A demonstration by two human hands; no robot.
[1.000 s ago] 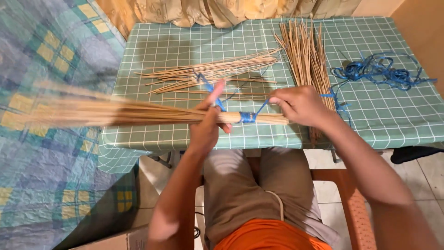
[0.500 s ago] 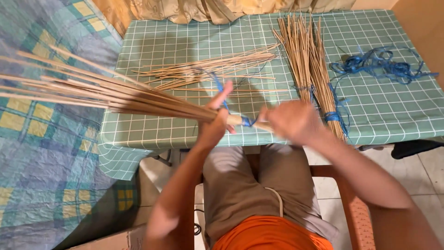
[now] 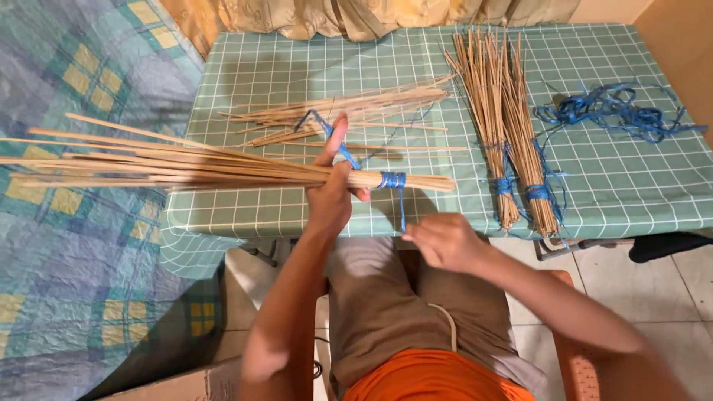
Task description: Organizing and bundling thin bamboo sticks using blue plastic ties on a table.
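My left hand grips a bundle of thin tan sticks held level over the table's front edge, its splayed ends pointing left. A blue plastic string is wound around the bundle just right of that hand. One end of the string hangs down to my right hand, which pinches it below the table edge, above my lap. Another end of the string runs up past my left thumb.
The table has a green checked cloth. On it lie a loose pile of sticks, two stick bundles tied with blue string and a tangle of blue string. A patterned bedspread lies at left.
My right hand left the bundle's tied end and dropped toward my lap, pulling the string's end down. The bundle swung back to level.
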